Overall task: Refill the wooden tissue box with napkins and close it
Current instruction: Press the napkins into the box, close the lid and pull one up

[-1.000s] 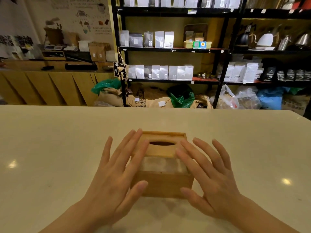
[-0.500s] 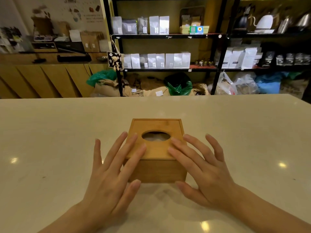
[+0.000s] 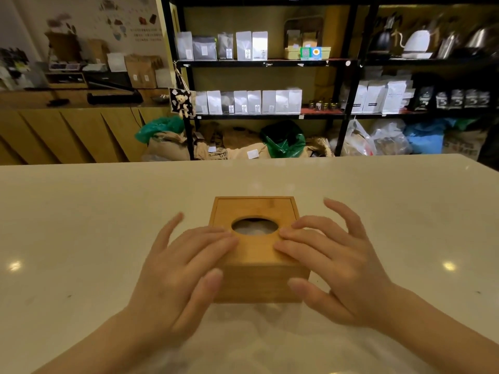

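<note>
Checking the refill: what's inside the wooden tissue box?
Through the oval opening in the lid of the wooden tissue box, pale crumpled napkins show. How many, or how full the box is, stays hidden by the lid and walls.

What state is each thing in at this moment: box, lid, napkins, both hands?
Box: upright on the counter.
Lid: slid fully shut.
Napkins: inside, visible through the oval hole.
Left hand: open, fingers flat on the lid.
Right hand: open, fingers on the lid.
</note>
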A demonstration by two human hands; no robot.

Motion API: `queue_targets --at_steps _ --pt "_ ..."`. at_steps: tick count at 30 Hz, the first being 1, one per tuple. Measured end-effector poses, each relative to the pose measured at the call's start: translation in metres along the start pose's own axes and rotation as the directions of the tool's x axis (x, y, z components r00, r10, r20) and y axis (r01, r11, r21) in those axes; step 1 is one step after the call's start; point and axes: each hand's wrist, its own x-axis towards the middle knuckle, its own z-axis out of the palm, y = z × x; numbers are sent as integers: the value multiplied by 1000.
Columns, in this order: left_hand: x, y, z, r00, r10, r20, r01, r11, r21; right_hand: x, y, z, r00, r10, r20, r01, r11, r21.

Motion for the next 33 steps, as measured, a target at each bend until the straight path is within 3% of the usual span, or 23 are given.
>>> queue_targets --at_steps 3,6,10,14,17,21,33 --pt "28 -3 -17 1000 -27 12 28 994 -110 28 3 -16 980 26 197 -48 993 109" --pt "53 -6 -25 993 -99 66 107 984 -145 59 6 -26 912 108 397 -209 952 222" --pt "63 -22 -11 993 -108 38 112 988 -110 80 17 -17 865 162 475 -266 951 159" --pt "58 -36 2 940 -211 268 245 964 -101 93 21 -7 779 103 618 -247 957 152" --pt "56 -40 4 875 -254 411 279 960 0 103 20 -1 714 47 699 -189 974 128" --pt "56 -40 3 773 -312 552 374 927 0 114 13 10 651 -2 759 -75 995 67" --pt "55 -39 6 760 -316 568 426 902 -68 119 6 18 659 29 752 -44 999 0"
